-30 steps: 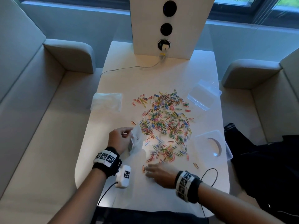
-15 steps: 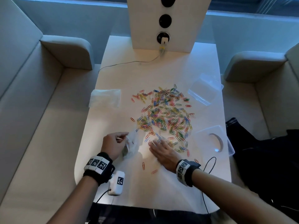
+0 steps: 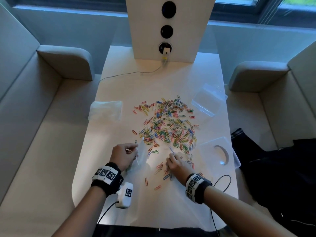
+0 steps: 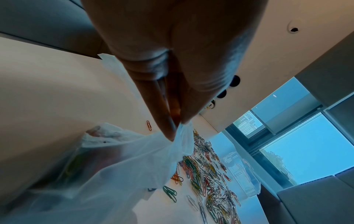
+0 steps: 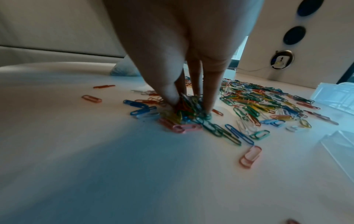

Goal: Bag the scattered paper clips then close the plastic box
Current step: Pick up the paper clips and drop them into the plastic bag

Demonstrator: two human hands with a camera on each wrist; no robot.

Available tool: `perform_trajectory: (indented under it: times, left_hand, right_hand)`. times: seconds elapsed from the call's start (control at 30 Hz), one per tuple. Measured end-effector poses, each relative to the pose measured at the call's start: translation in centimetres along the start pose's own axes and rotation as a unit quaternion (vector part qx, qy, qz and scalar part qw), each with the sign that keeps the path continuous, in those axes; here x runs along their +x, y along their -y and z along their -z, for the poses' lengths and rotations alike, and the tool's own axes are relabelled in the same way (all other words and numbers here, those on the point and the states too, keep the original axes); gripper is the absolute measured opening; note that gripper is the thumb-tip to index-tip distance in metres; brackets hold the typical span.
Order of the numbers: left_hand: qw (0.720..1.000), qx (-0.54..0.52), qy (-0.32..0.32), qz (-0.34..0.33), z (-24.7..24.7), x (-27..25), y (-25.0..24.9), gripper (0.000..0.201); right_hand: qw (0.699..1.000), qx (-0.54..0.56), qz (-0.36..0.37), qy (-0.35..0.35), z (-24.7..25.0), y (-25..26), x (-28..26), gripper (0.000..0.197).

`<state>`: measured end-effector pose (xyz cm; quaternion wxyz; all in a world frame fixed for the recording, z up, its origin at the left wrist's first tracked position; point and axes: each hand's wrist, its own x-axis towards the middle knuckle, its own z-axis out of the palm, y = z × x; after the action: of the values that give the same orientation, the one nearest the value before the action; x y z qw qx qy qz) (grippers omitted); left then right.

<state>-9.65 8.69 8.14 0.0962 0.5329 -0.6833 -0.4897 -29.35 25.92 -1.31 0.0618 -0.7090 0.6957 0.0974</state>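
A: From the head view, what do you see?

B: Lots of clips (image 3: 168,124) lie spread over the middle of the table (image 3: 119,79). The left hand (image 3: 122,156) pinches the bag (image 3: 141,155) near the table's front. The right hand (image 3: 176,165) is curled down on some clips at the near edge of the pile. The box (image 3: 216,152) sits open at the right. A clear lid (image 3: 207,101) lies farther back, and another bag (image 3: 106,110) lies flat at the left.

A: And the left wrist view?

B: The fingers (image 4: 162,118) squeeze the bag's top edge. A few clips seem to be inside already, but it is blurry.

A: The right wrist view?

B: The fingertips (image 5: 170,94) close round a small bunch of clips, touching the table.

A: What could go wrong?

B: I think the bunch is loose and tangled, so some clips may drop when lifted. The bag is floppy, held at one spot only, so its mouth may sag shut and clips would miss it.
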Motion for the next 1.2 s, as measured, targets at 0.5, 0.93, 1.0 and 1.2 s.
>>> perform_trajectory:
  times: [0.5,0.93,1.0,1.2]
  left_hand:
    - [1.0,-0.005,0.014,-0.002,-0.9,0.8,-0.6,0.027]
    - [0.996,-0.01,0.02,-0.081,-4.1,-0.2,-0.2,0.022]
    - [0.997,-0.005,-0.001,-0.076,-3.8,-0.1,0.3,0.023]
    - [0.994,-0.023,0.024,-0.105,-3.5,0.2,-0.2,0.022]
  right_hand:
    - [0.647,0.649,-0.399,-0.019,4.7,-4.4,2.1,0.019]
    - [0.441,0.828,-0.346,-0.019,9.6,2.1,6.9,0.006]
    - [0.483,0.799,-0.358,-0.002,9.1,2.2,7.4,0.008]
    - [0.471,0.81,-0.347,0.034,9.9,2.0,7.9,0.024]
